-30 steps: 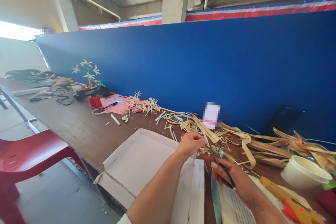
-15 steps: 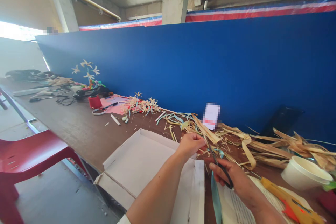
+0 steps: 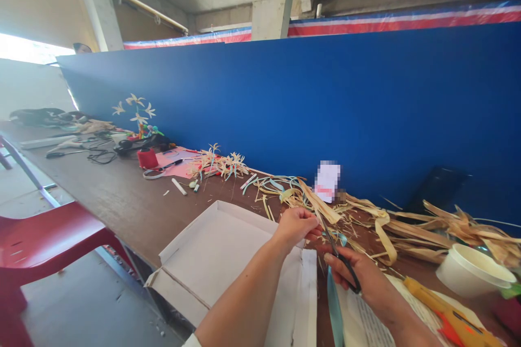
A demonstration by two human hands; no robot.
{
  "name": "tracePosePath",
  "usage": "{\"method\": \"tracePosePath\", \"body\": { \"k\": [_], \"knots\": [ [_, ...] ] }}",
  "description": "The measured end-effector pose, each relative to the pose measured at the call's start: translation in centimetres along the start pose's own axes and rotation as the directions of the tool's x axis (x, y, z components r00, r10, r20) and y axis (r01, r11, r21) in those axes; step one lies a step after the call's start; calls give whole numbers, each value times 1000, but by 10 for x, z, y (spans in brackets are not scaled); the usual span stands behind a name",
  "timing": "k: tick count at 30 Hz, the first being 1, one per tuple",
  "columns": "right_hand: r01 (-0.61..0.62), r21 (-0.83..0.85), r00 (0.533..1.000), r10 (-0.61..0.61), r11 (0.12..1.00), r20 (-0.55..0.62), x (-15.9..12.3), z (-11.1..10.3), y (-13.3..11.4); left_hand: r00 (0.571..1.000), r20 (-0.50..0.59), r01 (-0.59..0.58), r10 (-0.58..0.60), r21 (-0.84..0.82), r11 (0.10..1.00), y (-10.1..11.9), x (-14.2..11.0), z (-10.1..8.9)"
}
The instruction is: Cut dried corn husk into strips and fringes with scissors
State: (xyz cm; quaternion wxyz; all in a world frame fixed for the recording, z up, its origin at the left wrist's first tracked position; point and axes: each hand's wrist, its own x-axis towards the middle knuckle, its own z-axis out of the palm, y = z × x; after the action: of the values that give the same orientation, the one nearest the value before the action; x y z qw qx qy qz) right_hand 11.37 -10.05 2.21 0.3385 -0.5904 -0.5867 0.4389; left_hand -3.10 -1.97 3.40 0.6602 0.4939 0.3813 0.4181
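White cardboard forms the open box (image 3: pixel 228 244) beneath our left forearm, and printed paper (image 3: pixel 366 317) lies under our right. Beside that paper, a light blue ribbon (image 3: pixel 334 309) runs downward, while a yellow glue gun (image 3: pixel 448 303) with a red trigger rests to the right. Our right hand (image 3: pixel 354 271) grasps the dark-handled scissors (image 3: pixel 336 248), whose blades point up toward our left hand (image 3: pixel 299 226). That left hand has its thumb and forefinger pinched together beside the blades; we cannot tell what sits between them. Past the glue gun stands a white tub (image 3: pixel 468 268).

Just beyond our hands, tan strips (image 3: pixel 325 206) lie tangled across the brown table (image 3: pixel 122 190), with a blurred white-and-pink card (image 3: pixel 326 180) upright behind them. Farther left we see small star-shaped flowers (image 3: pixel 234 164), then a pink sheet (image 3: pixel 181 162) and a red spool (image 3: pixel 147 158). Taller pale flowers (image 3: pixel 138 118) rise beyond, before the blue partition (image 3: pixel 285 103). Over its far left end shows part of a person's head (image 3: pixel 82 49).
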Motion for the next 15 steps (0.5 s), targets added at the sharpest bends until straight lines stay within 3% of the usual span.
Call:
{"method": "tracePosePath", "body": {
  "k": [15],
  "knots": [
    [-17,-13,1000,18,1000,4,2,0,3,1000,11,-28,28,9,1000,-3,2,-1]
  ]
}}
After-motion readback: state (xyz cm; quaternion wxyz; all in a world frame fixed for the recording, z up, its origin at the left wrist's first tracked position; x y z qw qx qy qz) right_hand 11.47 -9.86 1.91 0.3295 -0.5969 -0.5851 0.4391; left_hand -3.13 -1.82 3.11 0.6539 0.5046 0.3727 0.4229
